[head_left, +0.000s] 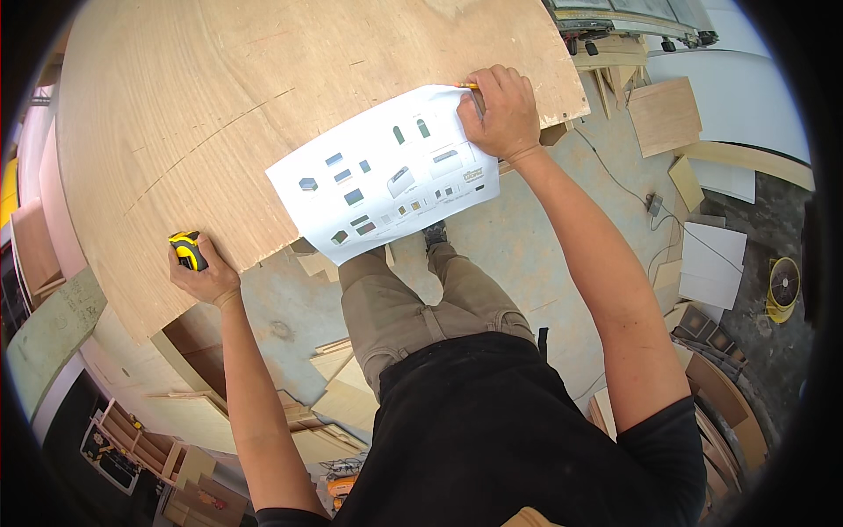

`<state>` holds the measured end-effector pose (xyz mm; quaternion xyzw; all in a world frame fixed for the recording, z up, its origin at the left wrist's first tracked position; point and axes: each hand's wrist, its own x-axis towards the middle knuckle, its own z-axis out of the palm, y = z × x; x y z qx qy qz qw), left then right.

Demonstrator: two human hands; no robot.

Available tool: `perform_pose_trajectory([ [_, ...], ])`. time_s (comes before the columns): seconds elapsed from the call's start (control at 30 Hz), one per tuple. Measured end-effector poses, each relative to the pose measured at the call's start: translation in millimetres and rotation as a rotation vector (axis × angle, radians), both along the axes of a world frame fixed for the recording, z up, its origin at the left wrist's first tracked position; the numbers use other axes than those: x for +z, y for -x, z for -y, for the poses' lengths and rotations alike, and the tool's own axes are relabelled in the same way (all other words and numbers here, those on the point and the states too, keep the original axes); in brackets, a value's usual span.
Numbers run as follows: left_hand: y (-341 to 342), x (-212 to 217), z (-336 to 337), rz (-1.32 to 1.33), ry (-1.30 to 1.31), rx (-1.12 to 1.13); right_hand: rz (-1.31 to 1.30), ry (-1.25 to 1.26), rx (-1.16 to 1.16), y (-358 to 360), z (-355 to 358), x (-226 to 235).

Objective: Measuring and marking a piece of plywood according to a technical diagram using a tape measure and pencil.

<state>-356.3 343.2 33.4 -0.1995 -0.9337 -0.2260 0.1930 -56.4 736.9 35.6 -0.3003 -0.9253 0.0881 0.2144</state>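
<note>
A broad plywood sheet [263,61] lies before me, marked with a curved pencil line and several short ticks. My left hand [206,274] is wrapped round a yellow and black tape measure [187,250] at the sheet's near left edge. A white printed sheet of paper [386,162] with small coloured pictures rests partly on the plywood, its lower part hanging over the near edge. At the paper's upper right corner is my right hand [502,114], closed, with the tip of a pencil [468,85] poking out. Whether those fingers also pinch the paper is hidden.
Wood offcuts [347,386] lie on the floor below the plywood. On the right are a plywood panel [665,116], white boards [711,263], a cable with a plug box [653,205] and a yellow round fan-like object [784,283]. Wooden shelving [145,439] stands lower left.
</note>
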Motion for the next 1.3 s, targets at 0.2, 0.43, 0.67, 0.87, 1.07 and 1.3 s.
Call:
perform_pose_trajectory([
  [0.2, 0, -1, 1, -0.009, 0.014, -0.008, -0.015, -0.004, 0.013, -1, 0, 0],
  [0.43, 0, 1, 1, 0.002, -0.004, -0.005, -0.047, -0.027, 0.028, 0, 0, -1],
  [0.67, -1, 4, 1, 0.027, 0.013, 0.038, -0.052, 0.018, 0.048, -1, 7, 8],
  [0.87, -7, 10, -8, 0.057, -0.022, 0.076, -0.050, -0.049, 0.124, -5, 8, 12],
  [1.07, -5, 11, -4, 0.065, 0.011, 0.112, -0.056, -0.031, 0.144, -4, 10, 10],
  [1.3, -7, 11, -5, 0.095, 0.015, 0.147, -0.062, -0.044, 0.137, -5, 10, 9],
])
